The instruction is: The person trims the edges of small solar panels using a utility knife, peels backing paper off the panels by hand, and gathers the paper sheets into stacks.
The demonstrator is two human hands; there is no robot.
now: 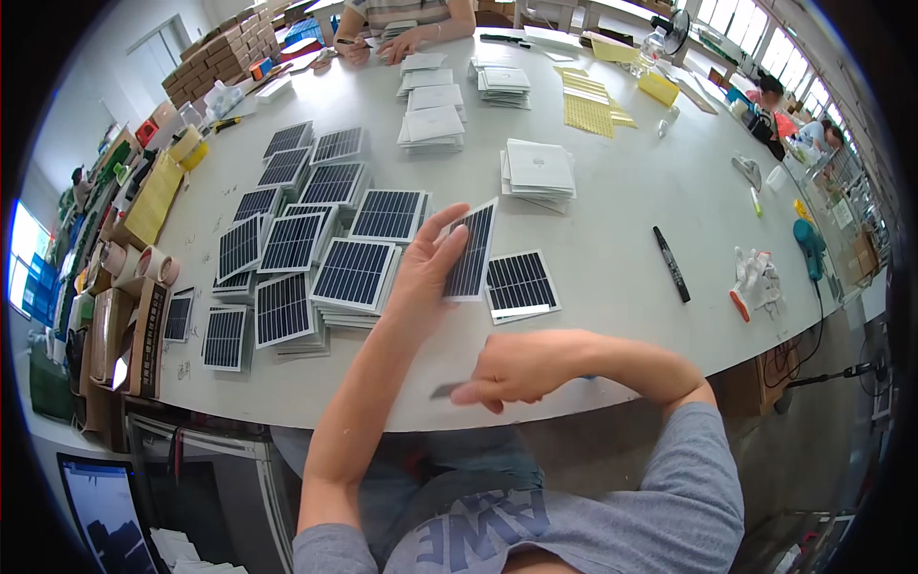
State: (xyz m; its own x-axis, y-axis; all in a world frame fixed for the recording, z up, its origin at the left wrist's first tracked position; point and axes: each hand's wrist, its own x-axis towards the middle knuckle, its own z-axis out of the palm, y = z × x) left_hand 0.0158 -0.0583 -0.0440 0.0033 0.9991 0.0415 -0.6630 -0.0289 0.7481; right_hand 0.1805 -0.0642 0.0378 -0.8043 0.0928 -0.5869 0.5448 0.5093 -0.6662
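Note:
My left hand (419, 275) grips a small solar panel (471, 256) by its left edge, thumb on the dark face, and holds it tilted above the table. Just to the right, another solar panel (522, 284) lies face up with a white strip along its lower edge. My right hand (521, 366) is closed near the front edge of the table, and a thin grey blade (445, 390) sticks out past its fingertips. Its handle is hidden in the fist. Several stacks of solar panels (356, 275) stand left of my left hand.
White square pieces (538, 170) are stacked farther back. A black marker (671, 264), white gloves (755, 282) and a teal corded tool (809, 249) lie right. Yellow sheets (586, 103) are at the back. Across the table, another person's hands (402, 45) work. Cardboard boxes (143, 335) line the left edge.

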